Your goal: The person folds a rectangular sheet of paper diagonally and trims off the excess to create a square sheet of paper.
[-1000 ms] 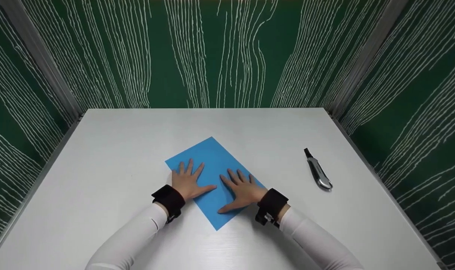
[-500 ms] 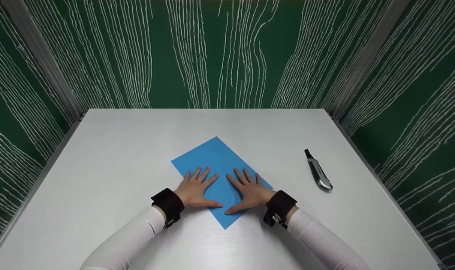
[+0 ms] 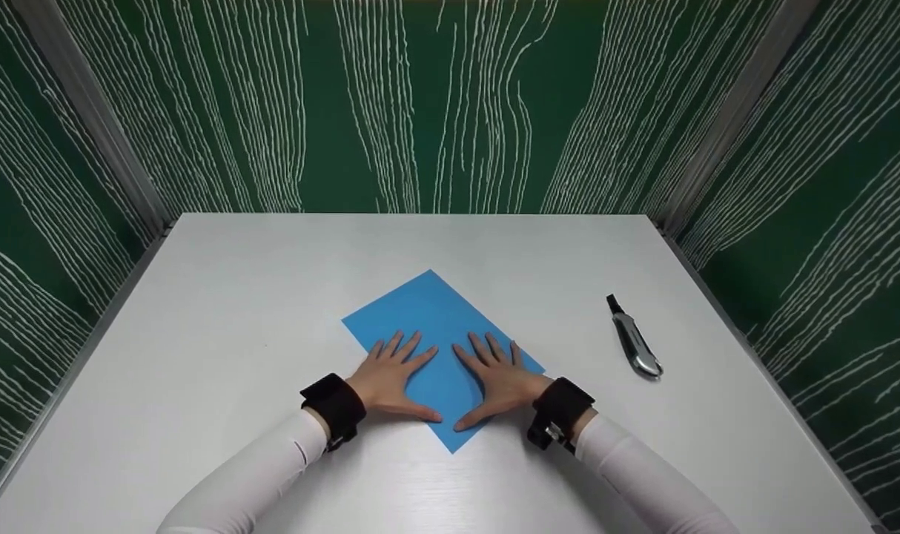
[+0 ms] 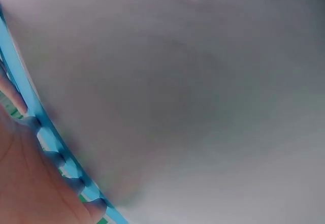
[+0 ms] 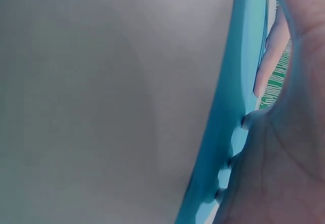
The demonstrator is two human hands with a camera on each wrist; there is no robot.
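A blue sheet of paper (image 3: 428, 311) lies flat and askew on the white table, one corner pointing toward the person. My left hand (image 3: 392, 378) rests on its left edge with fingers spread and the thumb near the front corner. Opposite it, my right hand (image 3: 505, 382) rests on the right side, fingers fanned out and thumb pointing inward. The two thumbs are close together but apart. In the left wrist view, the palm (image 4: 30, 178) shows beside the thin blue edge of the paper. The right wrist view has the right palm (image 5: 289, 158) just above the blue surface.
A silver and black utility knife (image 3: 634, 341) lies on the white table (image 3: 235, 297) to the right of the paper. Green panels (image 3: 487, 111) with white wavy lines stand behind and at both sides, with grey metal posts at the corners.
The paper has slid a little to the right. My left hand has come back toward the person and inward along the sheet; my right hand has shifted right with it.
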